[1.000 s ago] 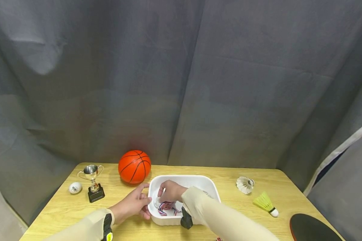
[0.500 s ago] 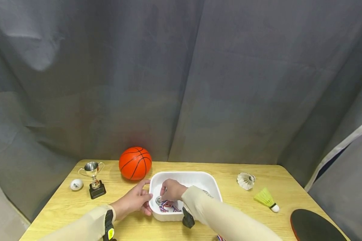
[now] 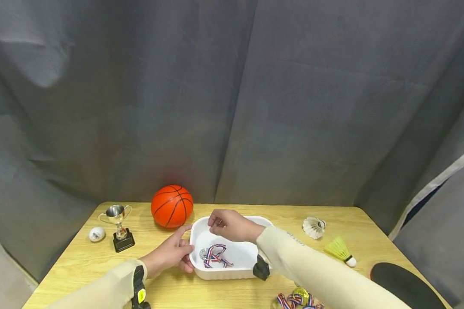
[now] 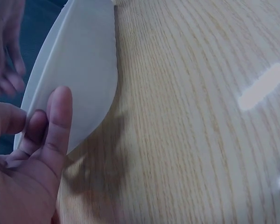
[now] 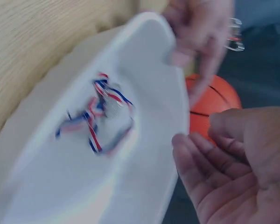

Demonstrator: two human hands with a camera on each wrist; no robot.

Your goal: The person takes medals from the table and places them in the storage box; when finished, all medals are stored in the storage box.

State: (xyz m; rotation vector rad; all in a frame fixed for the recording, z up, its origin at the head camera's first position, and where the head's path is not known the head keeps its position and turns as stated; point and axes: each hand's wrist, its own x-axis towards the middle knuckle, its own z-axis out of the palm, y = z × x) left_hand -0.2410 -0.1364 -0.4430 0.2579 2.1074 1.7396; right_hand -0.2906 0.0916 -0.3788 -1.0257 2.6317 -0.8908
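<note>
A white plastic tub (image 3: 224, 274) stands on the wooden table in the head view. My left hand (image 3: 172, 253) grips its left rim, the thumb at the edge and other fingers against the outer wall, as the left wrist view also shows. Inside, toward the left end, lies a silver medal (image 3: 203, 253) with a red, white and blue ribbon (image 5: 91, 123). Above the tub is my right hand (image 3: 233, 226), its fingers loosely bent around nothing; the right wrist view shows that hand (image 5: 242, 163) with a bare palm near the far rim.
An orange basketball (image 3: 172, 207) sits behind the tub's left corner. Farther left are a small trophy cup (image 3: 120, 231) and a white ball (image 3: 96, 234). On the right lie two shuttlecocks, white (image 3: 314, 228) and yellow (image 3: 338, 249), a black paddle (image 3: 404, 283), and a gold medal (image 3: 300, 295) near the front.
My right hand has let go of the silver medal and risen up and rightward, leaving it with its ribbon in the tub. The left hand keeps its hold on the rim.
</note>
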